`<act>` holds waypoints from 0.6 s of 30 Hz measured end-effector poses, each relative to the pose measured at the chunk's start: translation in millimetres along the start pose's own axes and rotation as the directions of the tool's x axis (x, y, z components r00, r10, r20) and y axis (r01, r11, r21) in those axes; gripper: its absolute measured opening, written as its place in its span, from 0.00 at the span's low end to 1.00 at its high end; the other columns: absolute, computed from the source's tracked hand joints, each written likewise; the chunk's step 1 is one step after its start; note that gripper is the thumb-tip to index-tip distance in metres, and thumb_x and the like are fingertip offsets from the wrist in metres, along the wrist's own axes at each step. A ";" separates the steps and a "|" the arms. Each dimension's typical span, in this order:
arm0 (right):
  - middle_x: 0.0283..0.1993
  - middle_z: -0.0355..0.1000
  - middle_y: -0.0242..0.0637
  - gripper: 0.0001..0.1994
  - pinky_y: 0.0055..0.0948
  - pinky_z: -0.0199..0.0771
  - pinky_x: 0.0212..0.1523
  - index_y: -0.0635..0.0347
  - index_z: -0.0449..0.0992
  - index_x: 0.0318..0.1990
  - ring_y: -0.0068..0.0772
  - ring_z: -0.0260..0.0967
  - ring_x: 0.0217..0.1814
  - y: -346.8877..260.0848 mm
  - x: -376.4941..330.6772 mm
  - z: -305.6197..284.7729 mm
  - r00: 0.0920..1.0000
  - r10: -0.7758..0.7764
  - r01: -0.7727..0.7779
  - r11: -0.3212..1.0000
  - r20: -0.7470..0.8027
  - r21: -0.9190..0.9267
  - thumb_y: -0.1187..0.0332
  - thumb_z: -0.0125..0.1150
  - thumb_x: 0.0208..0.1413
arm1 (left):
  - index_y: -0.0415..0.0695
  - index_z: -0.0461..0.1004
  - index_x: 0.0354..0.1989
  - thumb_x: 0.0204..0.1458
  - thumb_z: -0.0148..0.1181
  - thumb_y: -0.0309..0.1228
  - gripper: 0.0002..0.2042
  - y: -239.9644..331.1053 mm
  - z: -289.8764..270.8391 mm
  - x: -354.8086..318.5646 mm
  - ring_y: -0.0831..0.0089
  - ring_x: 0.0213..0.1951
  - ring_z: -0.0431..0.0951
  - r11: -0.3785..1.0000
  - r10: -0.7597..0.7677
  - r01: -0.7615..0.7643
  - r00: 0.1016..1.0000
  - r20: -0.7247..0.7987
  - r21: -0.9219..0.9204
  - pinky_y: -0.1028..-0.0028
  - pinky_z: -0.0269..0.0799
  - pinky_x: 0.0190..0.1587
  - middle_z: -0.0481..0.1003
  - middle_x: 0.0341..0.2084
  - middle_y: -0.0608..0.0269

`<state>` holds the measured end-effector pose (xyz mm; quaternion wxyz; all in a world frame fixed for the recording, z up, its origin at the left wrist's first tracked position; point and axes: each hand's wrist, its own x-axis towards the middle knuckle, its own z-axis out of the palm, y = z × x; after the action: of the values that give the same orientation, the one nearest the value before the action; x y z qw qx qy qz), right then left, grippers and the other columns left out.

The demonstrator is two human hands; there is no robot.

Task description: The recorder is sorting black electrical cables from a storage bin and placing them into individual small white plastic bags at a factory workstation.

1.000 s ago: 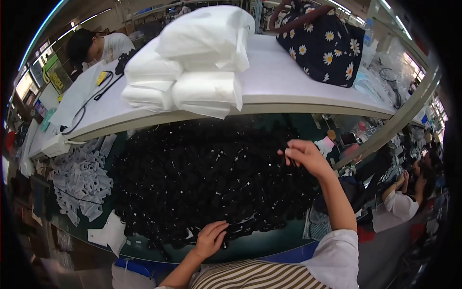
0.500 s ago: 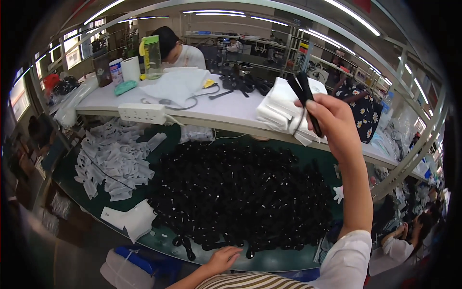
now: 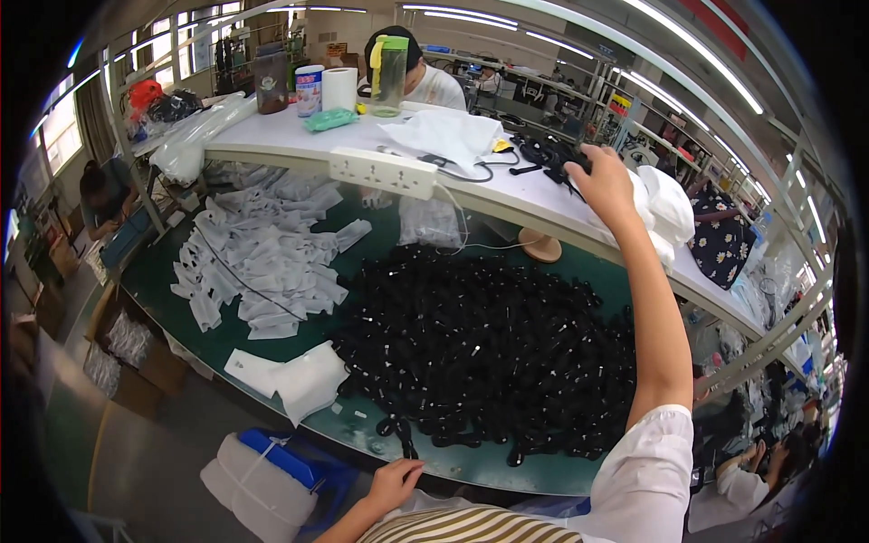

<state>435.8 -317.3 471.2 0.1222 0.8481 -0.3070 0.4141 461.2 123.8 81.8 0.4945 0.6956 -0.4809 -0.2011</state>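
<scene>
My right hand [image 3: 605, 184] reaches over the raised shelf, its thumb and fingers bent around a black cable [image 3: 579, 164] at the edge of a small heap of black cables [image 3: 539, 152]. The heap behind makes the held part hard to separate. My left hand [image 3: 395, 482] rests low at the front table edge, fingers loosely stretched and nothing visible in them. Just beyond its fingertips, one black coiled cable [image 3: 406, 442] hangs from the large pile of black coiled cables [image 3: 489, 353], which shows small shiny metal ends.
White sleeves [image 3: 262, 253] lie heaped left on the green table [image 3: 434, 463], near a white folded sheet [image 3: 303, 380]. The shelf [image 3: 272, 136] carries a power strip [image 3: 384, 174], bottles, a paper roll [image 3: 339, 89] and white bundles [image 3: 665, 204]. A person [image 3: 434, 86] sits beyond.
The view has swung right-to-left across the scene. My right hand has gone from holding black strips up over the white bundles to the cable heap on the shelf. My left hand stays low.
</scene>
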 end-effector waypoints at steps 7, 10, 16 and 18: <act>0.30 0.70 0.33 0.07 0.18 0.61 0.27 0.65 0.77 0.41 0.17 0.62 0.26 -92.4 -154.9 -38.8 0.960 -0.156 0.002 0.837 0.234 0.547 0.74 0.59 0.56 | 0.41 0.78 0.40 0.53 0.59 0.34 0.11 -63.3 0.2 -43.7 0.54 0.37 0.79 0.986 -0.160 0.156 0.986 0.055 0.061 0.64 0.75 0.40 0.78 0.34 0.51; 0.28 0.71 0.34 0.06 0.20 0.62 0.26 0.65 0.78 0.39 0.19 0.64 0.25 -95.1 -228.9 -17.2 0.816 -0.216 -0.168 0.798 0.536 0.578 0.75 0.60 0.55 | 0.40 0.78 0.40 0.51 0.60 0.33 0.12 -58.7 -13.5 -40.0 0.53 0.34 0.79 0.942 -0.334 0.330 0.938 0.091 0.053 0.63 0.75 0.39 0.78 0.33 0.50; 0.29 0.75 0.42 0.06 0.28 0.70 0.28 0.64 0.80 0.37 0.31 0.73 0.28 -112.3 -364.5 65.3 0.595 -0.309 -0.384 0.701 0.742 0.600 0.74 0.61 0.53 | 0.40 0.78 0.39 0.50 0.60 0.33 0.11 -83.4 -18.6 -92.4 0.55 0.32 0.79 0.835 -0.536 0.542 0.841 -0.079 0.102 0.63 0.75 0.37 0.78 0.32 0.49; 0.31 0.75 0.44 0.10 0.33 0.73 0.29 0.65 0.77 0.40 0.42 0.74 0.28 -132.1 -395.9 77.8 0.537 -0.340 -0.354 0.740 0.772 0.572 0.69 0.64 0.52 | 0.40 0.78 0.38 0.50 0.61 0.33 0.11 -87.6 -20.4 -114.0 0.57 0.32 0.80 0.765 -0.619 0.639 0.763 -0.186 0.074 0.63 0.75 0.37 0.78 0.31 0.49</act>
<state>381.2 -83.9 120.8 -0.3577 0.9196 -0.1588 0.0340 465.7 237.1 -9.0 0.3853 0.8610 -0.1929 -0.2701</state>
